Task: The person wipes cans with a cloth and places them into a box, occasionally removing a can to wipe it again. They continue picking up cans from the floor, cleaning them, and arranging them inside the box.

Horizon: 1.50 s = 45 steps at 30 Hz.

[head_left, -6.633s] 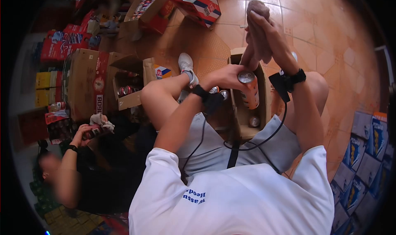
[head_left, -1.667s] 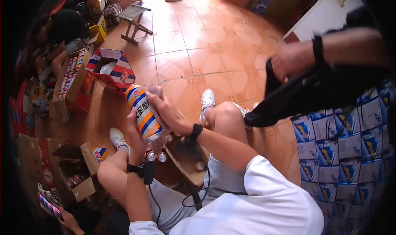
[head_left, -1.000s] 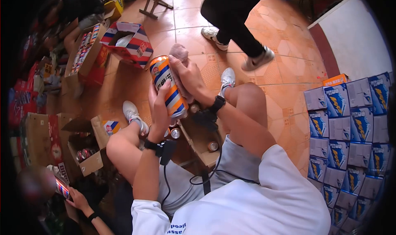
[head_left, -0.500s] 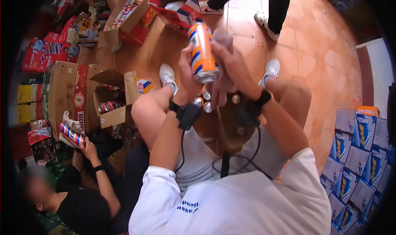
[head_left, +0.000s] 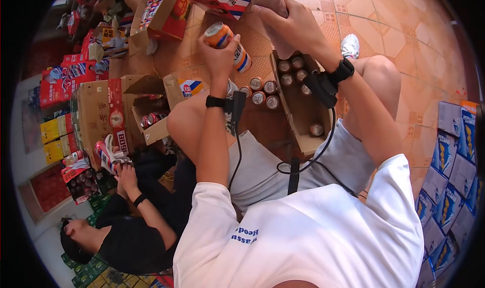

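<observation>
My left hand [head_left: 218,58] is closed around an orange drink can [head_left: 241,59] with blue and white stripes, held tilted above the floor. Up and to the right, my right hand [head_left: 302,27] grips a brownish-pink cloth [head_left: 269,0] that hangs down below the fingers. Beneath the hands, several cans [head_left: 258,97] stand together on the floor. Beside them is a cardboard box [head_left: 299,123], open at the top, with more cans [head_left: 287,79] mostly at its far end and one can [head_left: 316,129] near its close end.
On the left, a person in black [head_left: 129,227] handles a striped can and a whitish cloth. An open carton [head_left: 151,117] with red cans lies left of my knee. Carton stacks [head_left: 442,187] line the right side. A striped carton [head_left: 222,0] sits at the far side.
My hands have moved apart: the can went left and the cloth right. The box between my legs shows more fully. The whole view has shifted somewhat.
</observation>
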Available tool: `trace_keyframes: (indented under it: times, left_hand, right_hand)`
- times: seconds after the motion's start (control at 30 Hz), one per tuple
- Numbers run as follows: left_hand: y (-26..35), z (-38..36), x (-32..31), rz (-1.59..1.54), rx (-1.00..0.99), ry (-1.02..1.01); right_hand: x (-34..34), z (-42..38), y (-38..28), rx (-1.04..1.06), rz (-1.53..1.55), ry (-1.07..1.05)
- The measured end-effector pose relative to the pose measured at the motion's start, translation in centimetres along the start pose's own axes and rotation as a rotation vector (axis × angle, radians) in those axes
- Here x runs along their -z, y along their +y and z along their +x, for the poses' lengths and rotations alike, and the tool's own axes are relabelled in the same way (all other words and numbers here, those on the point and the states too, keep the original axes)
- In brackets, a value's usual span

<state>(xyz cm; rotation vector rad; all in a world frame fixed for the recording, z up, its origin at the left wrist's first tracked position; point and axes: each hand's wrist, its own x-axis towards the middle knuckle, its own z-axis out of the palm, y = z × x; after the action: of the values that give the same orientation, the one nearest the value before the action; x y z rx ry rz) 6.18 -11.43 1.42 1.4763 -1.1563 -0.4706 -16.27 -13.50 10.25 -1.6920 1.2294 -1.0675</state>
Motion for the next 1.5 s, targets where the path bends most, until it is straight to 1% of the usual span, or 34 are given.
trace_keyframes:
  times: [0.03, 0.07, 0.13, 0.17, 0.27, 0.33, 0.4, 0.43, 0.47, 0.6, 0.67, 0.7, 0.73, 0.77, 0.8, 0.83, 0.87, 0.93, 1.0, 1.07, 1.1, 1.17, 1.27, 1.4, 1.5]
  left_hand:
    - [-0.5, -0.2, 0.2, 0.216, 0.032, 0.002]
    - [-0.9, -0.4, 0.3, 0.222, 0.029, -0.001]
    - [-1.7, -0.6, 0.6, 0.415, 0.261, -0.058]
    - [-3.3, -0.3, 0.6, 0.430, 0.278, -0.086]
    - [-4.6, -0.7, 0.6, 0.489, 0.207, -0.155]
    - [-7.6, -0.5, 0.6, 0.483, 0.200, -0.177]
    - [-11.4, -0.1, 0.6, 0.708, 0.129, -0.136]
    - [-12.9, -0.1, 0.6, 0.694, 0.177, -0.160]
    - [-14.3, -0.3, 0.7, 0.694, 0.177, -0.165]
    - [-18.6, -1.0, 0.5, 0.782, 0.208, -0.203]
    - [-20.7, -1.3, 1.0, 0.759, 0.236, -0.288]
    - [-19.9, -1.4, 0.8, 0.806, 0.290, -0.341]
    - [-20.0, -1.4, 0.4, 0.802, 0.292, -0.340]
    - [-20.0, -1.6, 0.2, 0.864, 0.293, -0.392]
    - [-20.2, -1.9, 0.1, 0.926, 0.296, -0.447]
    - [-20.4, -2.1, 0.1, 0.902, 0.325, -0.509]
    - [-20.7, -2.4, 0.0, 0.902, 0.333, -0.512]
    - [-21.7, -3.2, -0.1, 0.897, 0.333, -0.597]
    - [-22.5, -4.1, -0.3, 0.885, 0.332, -0.588]
    - [-23.0, -4.9, -0.4, 0.875, 0.329, -0.578]
    - [-22.8, -5.2, -0.5, 0.863, 0.322, -0.581]
    - [-22.2, -5.5, -0.4, 0.852, 0.318, -0.586]
    - [-22.5, -5.8, 0.2, 0.845, 0.357, -0.632]
    - [-23.7, -6.4, 1.0, 0.830, 0.346, -0.652]
    - [-24.5, -6.5, 1.5, 0.822, 0.345, -0.655]
  right_hand:
    - [0.3, 0.0, -0.2, -0.020, 0.005, -0.011]
    - [0.5, -0.1, -0.3, -0.038, 0.009, -0.024]
    - [0.6, -0.3, 0.0, 0.005, 0.018, -0.006]
    - [0.6, -0.4, 0.2, 0.046, 0.017, 0.013]
    - [1.2, -0.8, -0.2, 0.083, 0.067, -0.017]
    - [1.4, -1.0, -0.3, 0.085, 0.078, -0.027]
    - [1.6, -1.1, -0.5, 0.087, 0.084, -0.037]
    - [1.8, -1.2, -0.8, 0.071, 0.108, -0.060]
    - [2.0, -1.3, -1.0, 0.052, 0.130, -0.084]
    - [2.7, -1.7, -1.0, 0.005, 0.108, -0.060]
    - [3.2, -2.1, -1.6, 0.054, 0.069, -0.026]
    - [3.3, -2.3, -1.7, 0.050, 0.064, -0.028]
    - [3.5, -2.4, -1.8, 0.101, 0.075, 0.000]
    - [3.6, -2.6, -2.0, 0.151, 0.089, 0.024]
    - [3.9, -2.7, -2.2, 0.148, 0.088, 0.016]
    - [4.3, -2.9, -2.6, 0.036, 0.138, -0.036]
    - [4.5, -3.0, -2.8, -0.077, 0.187, -0.084]
    - [4.6, -3.2, -3.2, -0.059, 0.170, -0.078]
    - [4.4, -3.2, -2.8, -0.038, 0.152, -0.072]
    - [4.0, -3.5, -2.1, 0.060, 0.079, -0.004]
    - [4.2, -3.6, -2.0, 0.056, 0.080, -0.008]
    - [4.6, -3.8, -2.2, -0.075, 0.111, -0.115]
    - [4.6, -3.8, -2.0, -0.089, 0.084, -0.139]
    - [4.8, -3.0, -2.2, -0.034, 0.195, -0.123]
    - [4.6, -3.1, -2.1, 0.013, 0.207, -0.091]
